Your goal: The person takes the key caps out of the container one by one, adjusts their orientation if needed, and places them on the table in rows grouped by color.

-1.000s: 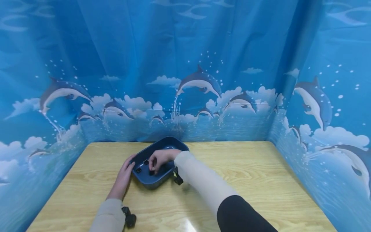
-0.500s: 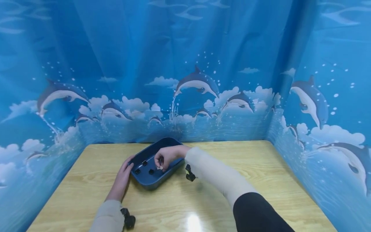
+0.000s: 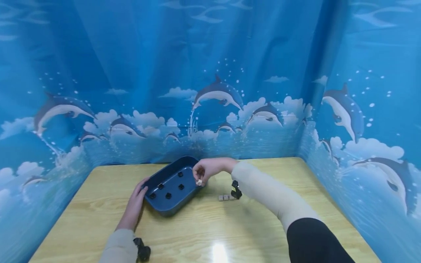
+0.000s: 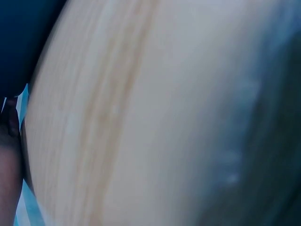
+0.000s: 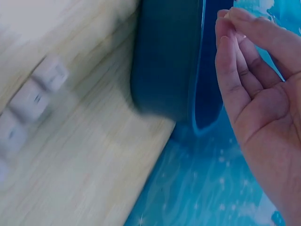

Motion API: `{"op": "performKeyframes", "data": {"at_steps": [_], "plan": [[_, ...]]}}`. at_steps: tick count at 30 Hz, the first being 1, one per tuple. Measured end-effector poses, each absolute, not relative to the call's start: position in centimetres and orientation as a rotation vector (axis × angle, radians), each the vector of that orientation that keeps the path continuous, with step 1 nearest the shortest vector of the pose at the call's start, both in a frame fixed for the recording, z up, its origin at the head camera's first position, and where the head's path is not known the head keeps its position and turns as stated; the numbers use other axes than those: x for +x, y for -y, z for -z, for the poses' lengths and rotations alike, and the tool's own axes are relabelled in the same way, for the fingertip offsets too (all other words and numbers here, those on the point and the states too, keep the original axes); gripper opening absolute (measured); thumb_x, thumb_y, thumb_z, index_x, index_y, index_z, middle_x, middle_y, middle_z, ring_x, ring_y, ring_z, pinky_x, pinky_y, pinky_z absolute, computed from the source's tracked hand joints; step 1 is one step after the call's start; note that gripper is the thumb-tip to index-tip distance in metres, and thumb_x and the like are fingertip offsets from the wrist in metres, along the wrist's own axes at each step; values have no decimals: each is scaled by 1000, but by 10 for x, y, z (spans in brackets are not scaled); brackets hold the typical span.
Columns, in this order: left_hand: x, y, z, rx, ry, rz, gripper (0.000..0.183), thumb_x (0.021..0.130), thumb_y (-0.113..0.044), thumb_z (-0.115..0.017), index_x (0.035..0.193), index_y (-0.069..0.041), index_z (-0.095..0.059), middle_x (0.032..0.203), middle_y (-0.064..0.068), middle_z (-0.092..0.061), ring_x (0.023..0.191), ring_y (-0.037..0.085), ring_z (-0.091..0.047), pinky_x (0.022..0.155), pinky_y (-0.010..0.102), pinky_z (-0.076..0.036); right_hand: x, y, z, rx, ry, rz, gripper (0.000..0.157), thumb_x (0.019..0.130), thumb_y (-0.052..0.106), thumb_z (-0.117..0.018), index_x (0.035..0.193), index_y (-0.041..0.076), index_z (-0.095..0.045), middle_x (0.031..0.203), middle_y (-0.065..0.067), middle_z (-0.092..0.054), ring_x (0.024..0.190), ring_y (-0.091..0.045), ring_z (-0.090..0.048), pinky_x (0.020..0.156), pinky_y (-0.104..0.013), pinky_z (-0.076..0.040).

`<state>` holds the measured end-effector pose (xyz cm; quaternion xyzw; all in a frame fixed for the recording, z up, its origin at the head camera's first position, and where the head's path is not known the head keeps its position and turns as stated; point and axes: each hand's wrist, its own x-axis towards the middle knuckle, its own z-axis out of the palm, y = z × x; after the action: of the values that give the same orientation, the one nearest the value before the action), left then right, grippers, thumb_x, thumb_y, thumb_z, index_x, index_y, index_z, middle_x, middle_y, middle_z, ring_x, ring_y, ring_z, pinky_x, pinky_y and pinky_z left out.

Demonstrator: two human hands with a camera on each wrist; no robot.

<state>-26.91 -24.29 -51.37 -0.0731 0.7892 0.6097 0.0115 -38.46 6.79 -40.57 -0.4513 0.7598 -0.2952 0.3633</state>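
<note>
A deep dark-blue plastic bin [image 3: 171, 209] sits at an angle on the table, with several small black keycaps [image 3: 168, 195] scattered on its floor. My left hand [image 3: 135, 199] holds the bin's left rim, thumb over the edge. In the left wrist view only a bit of that hand [image 4: 8, 155] shows at the left edge. Over the bin's right rim, my right hand [image 3: 210, 170] pinches a small white keycap [image 3: 199, 182] between thumb and fingertips; in the right wrist view the fingertips mostly hide it. Right of the bin, white marked keycaps [image 3: 226, 197] stand in a row.
The wood-grain table [image 3: 184, 237] ends against a blue dolphin-print curtain [image 3: 158, 91] at the back and sides. The bin's far end lies close to that curtain. A black wrist camera [image 3: 235, 190] partly overlaps the keycap row in the head view.
My right hand has moved right, from inside the bin to its right rim, carrying the white keycap. More black keycaps and the white row now show. My left hand stays on the rim.
</note>
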Motion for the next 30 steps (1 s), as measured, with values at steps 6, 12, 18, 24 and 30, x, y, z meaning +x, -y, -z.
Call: {"op": "performKeyframes", "data": {"at_steps": [6,12,18,24,30], "plan": [[-267,246,513,-213,-2468,-1879,56,105,-46,-34,155,-23,-27,162,2,-13,148,28,-3,117,57,-3,-383,-97,403,-1151,-2003,757,13,86,-1,-71,97,6,-68,92,-4,-69,85,-20,-66,78,-34,-57],[-267,246,514,-197,-2467,-1866,60,103,-52,-33,156,-25,-25,162,1,-12,148,28,-3,116,57,-3,-377,-127,406,-1149,-2050,742,13,86,1,-73,99,5,-73,90,-1,-72,81,-14,-66,75,-30,-57],[-266,244,515,-182,-2464,-1858,59,104,-50,-33,156,-24,-24,162,1,-11,148,28,-2,116,58,-2,-368,-157,410,-1059,-2144,719,15,85,4,-75,100,6,-74,91,4,-69,83,-12,-65,74,-28,-56],[-266,245,514,-177,-2467,-1845,58,105,-47,-31,157,-24,-22,163,3,-12,148,29,-2,116,58,-2,-362,-180,413,-972,-2194,738,22,85,4,-74,107,0,-72,97,1,-69,89,-18,-66,75,-30,-56],[-267,244,512,-187,-2489,-1814,59,105,-48,-30,157,-23,-20,163,4,-11,148,29,-2,116,58,-2,-355,-199,420,-891,-2202,792,26,85,3,-73,110,1,-71,102,-1,-69,91,-21,-65,77,-32,-56]]}}
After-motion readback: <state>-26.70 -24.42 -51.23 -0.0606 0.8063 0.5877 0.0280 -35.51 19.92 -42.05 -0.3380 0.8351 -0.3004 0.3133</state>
